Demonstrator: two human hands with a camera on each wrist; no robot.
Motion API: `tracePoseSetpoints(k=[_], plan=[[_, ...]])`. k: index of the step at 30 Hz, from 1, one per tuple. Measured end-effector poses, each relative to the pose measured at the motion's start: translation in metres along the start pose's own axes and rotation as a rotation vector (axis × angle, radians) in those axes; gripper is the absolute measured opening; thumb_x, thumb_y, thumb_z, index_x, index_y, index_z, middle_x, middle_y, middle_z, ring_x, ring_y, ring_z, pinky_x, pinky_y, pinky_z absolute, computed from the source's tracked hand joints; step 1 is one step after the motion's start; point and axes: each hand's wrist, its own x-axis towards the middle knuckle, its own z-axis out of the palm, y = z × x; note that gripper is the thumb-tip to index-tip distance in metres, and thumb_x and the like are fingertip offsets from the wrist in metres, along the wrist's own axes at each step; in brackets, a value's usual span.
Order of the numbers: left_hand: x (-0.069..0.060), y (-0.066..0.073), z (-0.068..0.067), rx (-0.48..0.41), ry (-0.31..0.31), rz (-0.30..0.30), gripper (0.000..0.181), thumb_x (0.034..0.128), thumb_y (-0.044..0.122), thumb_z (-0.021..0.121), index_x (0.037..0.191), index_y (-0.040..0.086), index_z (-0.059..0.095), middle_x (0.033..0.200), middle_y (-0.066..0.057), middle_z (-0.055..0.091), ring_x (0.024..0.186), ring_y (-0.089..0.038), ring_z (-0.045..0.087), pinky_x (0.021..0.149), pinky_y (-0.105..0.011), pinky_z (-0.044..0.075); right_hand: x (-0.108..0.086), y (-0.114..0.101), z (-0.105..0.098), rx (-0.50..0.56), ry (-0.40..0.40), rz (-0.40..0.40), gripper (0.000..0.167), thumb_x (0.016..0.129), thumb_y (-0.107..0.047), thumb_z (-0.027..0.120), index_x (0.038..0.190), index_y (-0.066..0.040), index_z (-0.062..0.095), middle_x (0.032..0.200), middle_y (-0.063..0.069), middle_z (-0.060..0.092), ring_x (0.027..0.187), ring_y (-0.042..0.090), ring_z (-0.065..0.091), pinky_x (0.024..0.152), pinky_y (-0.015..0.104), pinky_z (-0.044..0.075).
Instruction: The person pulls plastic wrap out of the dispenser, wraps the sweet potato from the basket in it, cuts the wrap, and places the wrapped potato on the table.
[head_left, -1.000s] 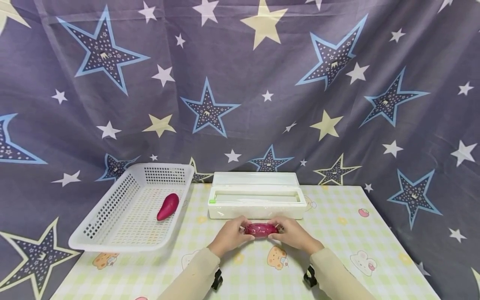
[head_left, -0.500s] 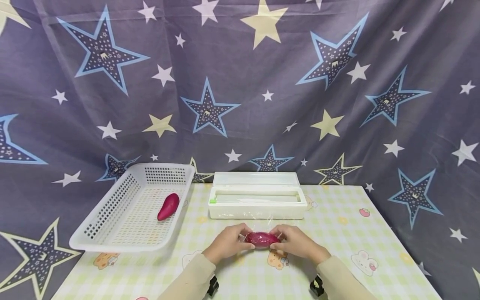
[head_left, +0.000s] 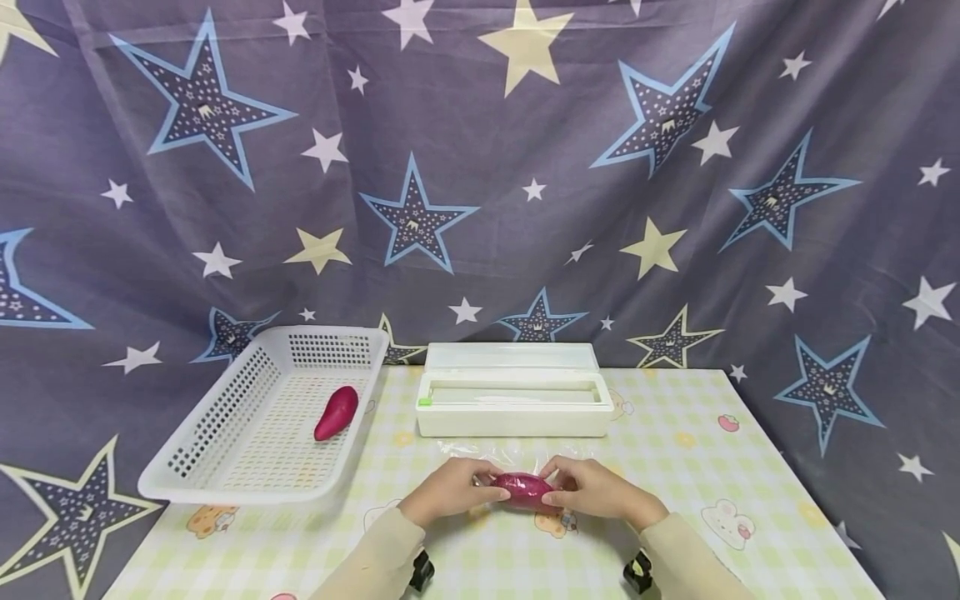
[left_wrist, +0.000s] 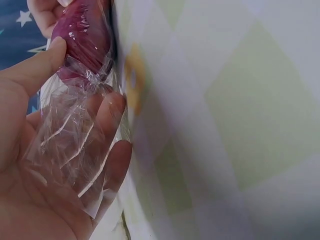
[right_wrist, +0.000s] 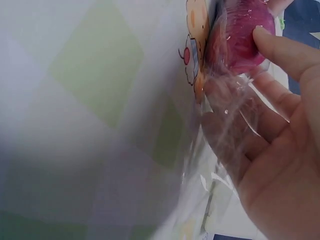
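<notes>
A purple-red sweet potato (head_left: 525, 492) with clear cling film (left_wrist: 75, 135) around it lies between the two hands in the head view. My left hand (head_left: 453, 490) grips its left end; in the left wrist view the thumb rests on the sweet potato and loose film hangs across the fingers and palm. At the other end, my right hand (head_left: 600, 492) holds it with thumb and fingers, and loose film trails over those fingers in the right wrist view. More film spreads over the cloth beyond the hands. The sweet potato's underside is hidden.
Behind the hands stands a white cling film dispenser box (head_left: 513, 421), lid raised, with a green slider (head_left: 425, 402) at its left. To the left, a white perforated basket (head_left: 225, 497) holds another sweet potato (head_left: 336, 414). A checked cloth (head_left: 675, 467) covers the table.
Both hands have drawn the wrapped sweet potato towards the person, away from the box. Film that lay against the box front now lies on the cloth between box and hands.
</notes>
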Motion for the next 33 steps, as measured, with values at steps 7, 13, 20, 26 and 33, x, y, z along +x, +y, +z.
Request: tracePoseSetpoints(k=[7, 13, 20, 26, 33], plan=[[0.000, 0.001, -0.001, 0.003, -0.019, -0.034, 0.040, 0.0921, 0.043, 0.071, 0.116, 0.011, 0.074, 0.091, 0.009, 0.069, 0.075, -0.005, 0.059, 0.069, -0.027, 0.050, 0.000, -0.002, -0.002, 0.014, -0.018, 0.015, 0.021, 0.098, -0.026, 0.067, 0.115, -0.015, 0.064, 0.093, -0.003, 0.071, 0.077, 0.010, 0.063, 0.068, 0.028, 0.051], [0.003, -0.001, -0.002, -0.003, -0.040, -0.084, 0.040, 0.0939, 0.044, 0.068, 0.117, 0.012, 0.075, 0.101, 0.004, 0.072, 0.083, -0.007, 0.060, 0.077, -0.035, 0.052, 0.000, -0.008, -0.004, -0.061, 0.035, -0.031, 0.034, 0.098, -0.030, 0.066, 0.124, -0.009, 0.063, 0.104, 0.001, 0.067, 0.090, 0.014, 0.064, 0.078, 0.032, 0.054], [0.009, -0.002, -0.006, -0.049, -0.077, -0.155, 0.038, 0.0960, 0.046, 0.064, 0.110, 0.013, 0.077, 0.084, 0.003, 0.071, 0.067, -0.011, 0.054, 0.065, -0.031, 0.046, 0.002, -0.009, 0.005, -0.142, 0.121, -0.093, 0.052, 0.086, -0.031, 0.081, 0.130, -0.013, 0.060, 0.120, -0.001, 0.060, 0.102, 0.017, 0.057, 0.087, 0.038, 0.050], [0.012, -0.005, -0.004, -0.077, -0.066, -0.181, 0.035, 0.0976, 0.048, 0.061, 0.097, 0.018, 0.079, 0.067, -0.004, 0.065, 0.056, -0.011, 0.049, 0.055, -0.028, 0.040, 0.008, -0.005, 0.011, -0.124, 0.119, -0.079, 0.041, 0.089, -0.021, 0.079, 0.122, -0.010, 0.059, 0.110, -0.004, 0.060, 0.089, 0.010, 0.059, 0.073, 0.027, 0.053], [0.009, -0.006, -0.006, -0.080, -0.046, -0.193, 0.035, 0.0976, 0.050, 0.060, 0.095, 0.019, 0.077, 0.075, 0.003, 0.068, 0.066, -0.016, 0.063, 0.062, -0.033, 0.050, 0.012, -0.003, 0.008, -0.124, 0.090, -0.053, 0.035, 0.091, -0.025, 0.077, 0.119, -0.012, 0.060, 0.107, -0.005, 0.063, 0.090, 0.007, 0.061, 0.075, 0.026, 0.054]])
